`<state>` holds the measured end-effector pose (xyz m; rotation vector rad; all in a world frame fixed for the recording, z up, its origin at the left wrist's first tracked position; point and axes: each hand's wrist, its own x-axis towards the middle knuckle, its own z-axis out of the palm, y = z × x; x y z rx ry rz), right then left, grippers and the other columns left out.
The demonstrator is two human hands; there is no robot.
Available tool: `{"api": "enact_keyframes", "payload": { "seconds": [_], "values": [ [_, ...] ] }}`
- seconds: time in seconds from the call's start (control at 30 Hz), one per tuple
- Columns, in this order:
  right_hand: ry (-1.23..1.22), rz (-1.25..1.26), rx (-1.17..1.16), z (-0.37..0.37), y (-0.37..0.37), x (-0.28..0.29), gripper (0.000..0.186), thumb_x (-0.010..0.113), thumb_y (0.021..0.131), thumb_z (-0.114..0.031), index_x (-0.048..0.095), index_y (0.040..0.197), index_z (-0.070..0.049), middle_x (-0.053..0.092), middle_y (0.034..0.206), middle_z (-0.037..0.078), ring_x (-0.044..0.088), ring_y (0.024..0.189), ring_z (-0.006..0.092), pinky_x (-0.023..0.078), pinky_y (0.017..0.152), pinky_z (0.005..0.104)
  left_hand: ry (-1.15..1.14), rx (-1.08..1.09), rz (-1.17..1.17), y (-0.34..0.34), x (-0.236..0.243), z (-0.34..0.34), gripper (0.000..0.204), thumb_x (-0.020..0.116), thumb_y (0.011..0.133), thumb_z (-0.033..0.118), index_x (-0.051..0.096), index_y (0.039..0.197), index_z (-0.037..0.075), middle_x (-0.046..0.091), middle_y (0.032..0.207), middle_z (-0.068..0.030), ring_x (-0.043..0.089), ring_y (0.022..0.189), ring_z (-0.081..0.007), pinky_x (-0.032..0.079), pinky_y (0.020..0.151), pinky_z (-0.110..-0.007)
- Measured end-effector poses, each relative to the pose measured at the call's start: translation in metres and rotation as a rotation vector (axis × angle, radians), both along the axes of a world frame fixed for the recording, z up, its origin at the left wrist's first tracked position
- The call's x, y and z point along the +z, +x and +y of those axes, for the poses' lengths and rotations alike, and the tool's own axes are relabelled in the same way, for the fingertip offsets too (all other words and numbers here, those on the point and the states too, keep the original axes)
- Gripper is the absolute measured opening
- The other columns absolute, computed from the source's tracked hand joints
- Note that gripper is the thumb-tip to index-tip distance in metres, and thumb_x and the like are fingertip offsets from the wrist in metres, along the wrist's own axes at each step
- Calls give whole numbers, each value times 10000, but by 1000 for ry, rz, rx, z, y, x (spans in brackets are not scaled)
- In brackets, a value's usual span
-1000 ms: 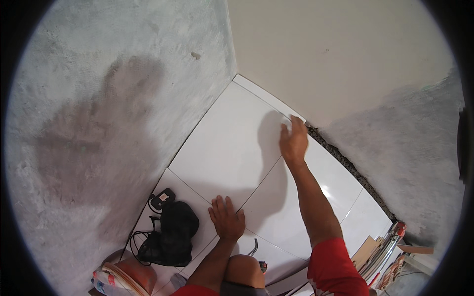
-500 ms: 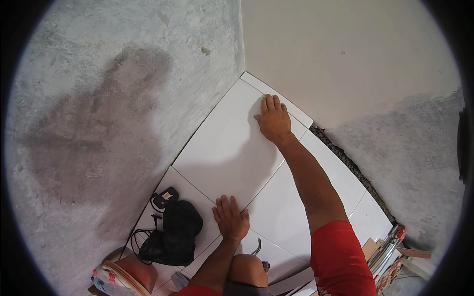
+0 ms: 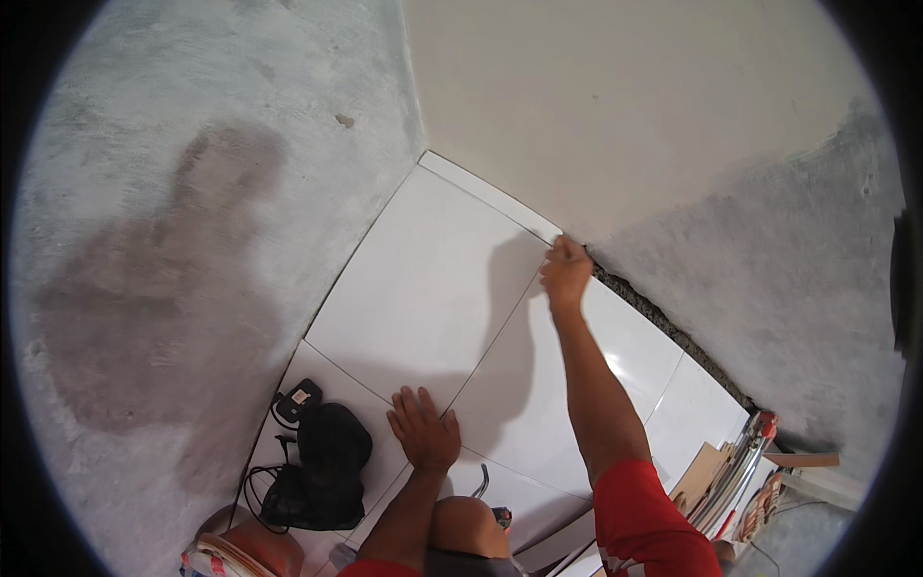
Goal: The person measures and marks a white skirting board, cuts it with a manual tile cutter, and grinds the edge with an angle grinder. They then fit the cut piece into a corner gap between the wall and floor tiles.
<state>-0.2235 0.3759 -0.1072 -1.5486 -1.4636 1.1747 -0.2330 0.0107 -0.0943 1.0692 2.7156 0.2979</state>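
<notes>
My left hand (image 3: 424, 428) lies flat, fingers spread, on the large white tile's (image 3: 423, 288) near corner. My right hand (image 3: 565, 272), fingers curled, presses its far corner.

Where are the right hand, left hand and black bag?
right hand (image 3: 565, 273), head view, back of the hand at the tile's far corner by the wall
left hand (image 3: 423, 430), head view, back of the hand, flat on the tile
black bag (image 3: 327, 464), head view, middle of the bag
</notes>
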Motion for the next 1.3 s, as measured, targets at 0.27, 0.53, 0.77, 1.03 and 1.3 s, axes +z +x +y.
{"api": "enact_keyframes", "payload": {
  "seconds": [0.27,0.53,0.77,1.03,1.3],
  "values": [
    [-599,142,-10,51,34,17,160,631,991,-164,642,950,-10,594,678,80,465,439,142,354,382,332,7,-8,25,2,0,0,750,689,885,307,395,1494,-19,313,1567,-320,257,1488,-498,200,1191,-663],
    [-650,101,4,56,16,24,143,714,915,-146,660,818,-56,575,638,71,444,447,141,334,403,319,4,-9,2,0,5,2,746,679,890,299,389,1489,-39,313,1558,-330,257,1484,-506,192,1188,-667],
    [-626,113,-25,54,12,21,123,736,898,-132,694,847,-29,566,633,64,413,428,130,300,382,320,-4,3,-20,0,3,1,750,682,879,274,388,1491,-42,293,1577,-314,232,1495,-494,169,1204,-647],
    [-610,117,-23,54,14,20,136,744,899,-136,699,850,-18,550,621,62,406,415,128,290,370,321,-2,-2,-6,1,3,1,744,683,880,279,396,1489,-38,291,1582,-308,227,1499,-492,174,1201,-652],
    [-601,83,11,53,13,18,164,741,918,-199,680,827,-77,530,627,22,394,457,109,319,421,297,-42,22,-49,-1,2,1,745,671,899,340,401,1499,-9,284,1588,-297,216,1507,-482,165,1205,-655]
  ]
}}
